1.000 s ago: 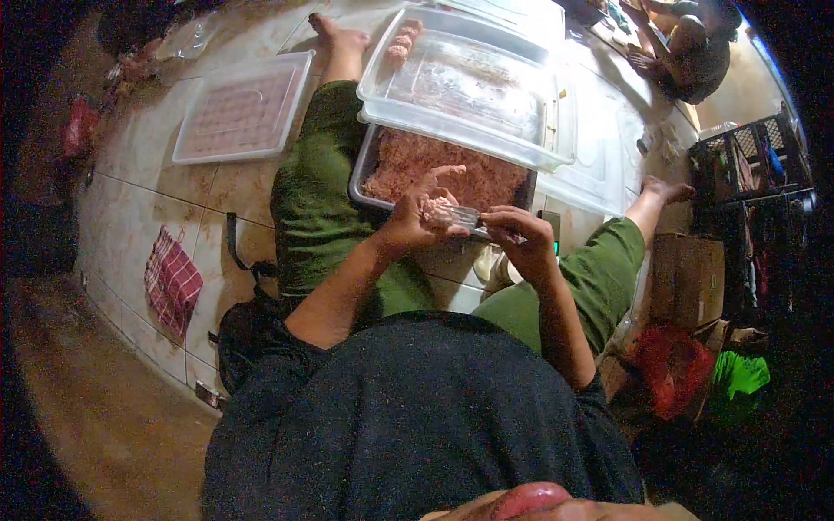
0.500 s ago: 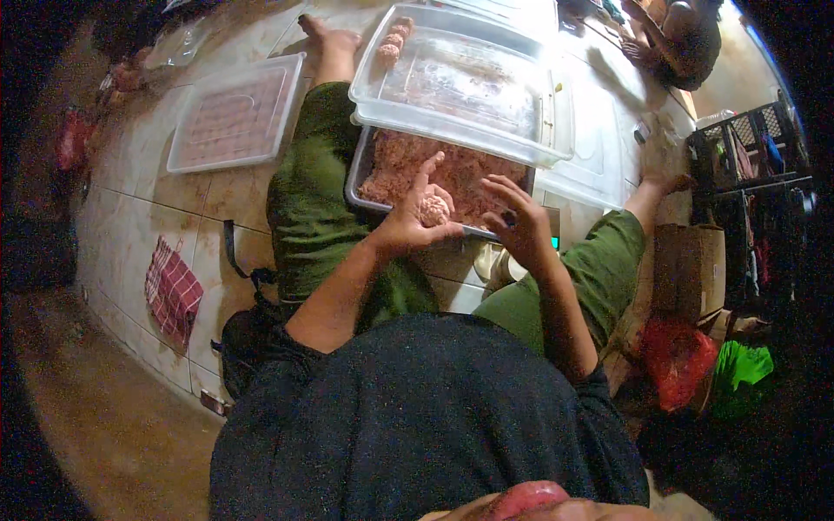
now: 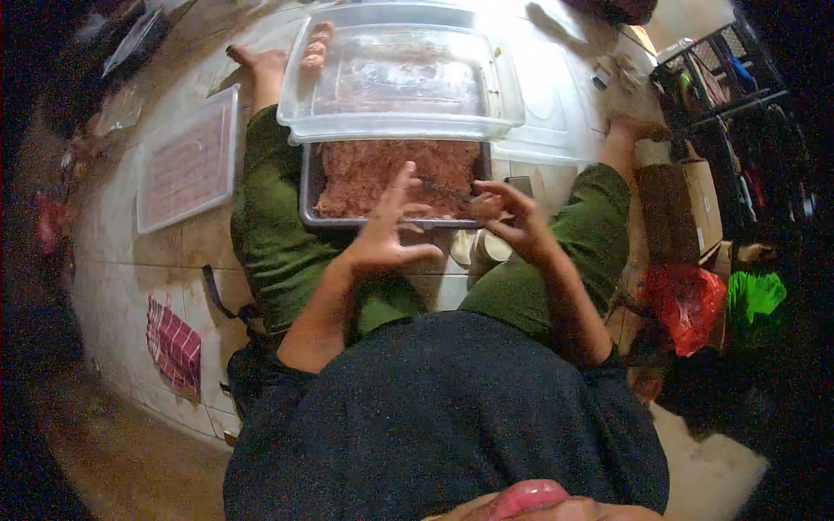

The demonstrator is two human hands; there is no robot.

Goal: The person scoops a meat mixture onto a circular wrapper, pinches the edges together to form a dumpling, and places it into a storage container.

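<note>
My left hand [image 3: 387, 227] is spread over the near part of a grey tray [image 3: 310, 182] of reddish-brown minced mixture [image 3: 352, 169], with nothing in it. At the tray's near right, my right hand [image 3: 521, 224] curls its fingers round a pinkish lump [image 3: 486, 207], blurred. A dark utensil, too blurred to identify surely, appears to lie on the mixture between my hands. A clear lidded container [image 3: 408, 122] rests over the far part of the tray, with several pink balls [image 3: 316, 50] lined up at its left.
Left of my legs lie a pink-filled plastic container [image 3: 182, 161] and a checked red cloth [image 3: 174, 347]. A translucent lid [image 3: 552, 113] is at the right. Farther right are black crates [image 3: 721, 78], cardboard [image 3: 678, 200], red [image 3: 682, 308] and green [image 3: 754, 293] bags.
The lump has passed from my left hand to my right. My left hand has opened; the utensil has left my right hand. The view has shifted, and the other person has mostly left it.
</note>
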